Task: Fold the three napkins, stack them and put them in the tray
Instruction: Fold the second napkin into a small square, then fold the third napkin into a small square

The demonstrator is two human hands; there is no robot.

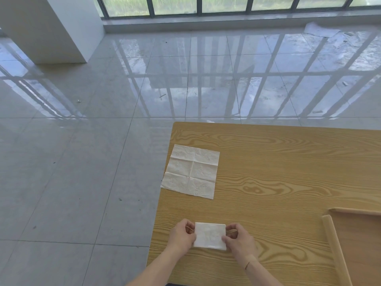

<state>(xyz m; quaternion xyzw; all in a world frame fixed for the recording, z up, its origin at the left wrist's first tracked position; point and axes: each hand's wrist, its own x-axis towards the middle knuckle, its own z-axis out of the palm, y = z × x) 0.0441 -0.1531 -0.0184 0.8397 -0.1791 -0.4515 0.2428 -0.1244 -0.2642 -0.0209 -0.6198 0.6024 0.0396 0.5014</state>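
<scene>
Both hands (210,237) pinching folded napkin (209,235)

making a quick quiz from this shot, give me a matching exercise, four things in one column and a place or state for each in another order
Things:
1. folded napkin
2. unfolded napkin
3. tray
4. left hand

Places or states:
A. lying flat and creased, over the table's left edge
B. at the right edge of the view, partly cut off
C. held between both hands
D. gripping the small napkin's left side

Pairs: 1-C, 2-A, 3-B, 4-D
</scene>
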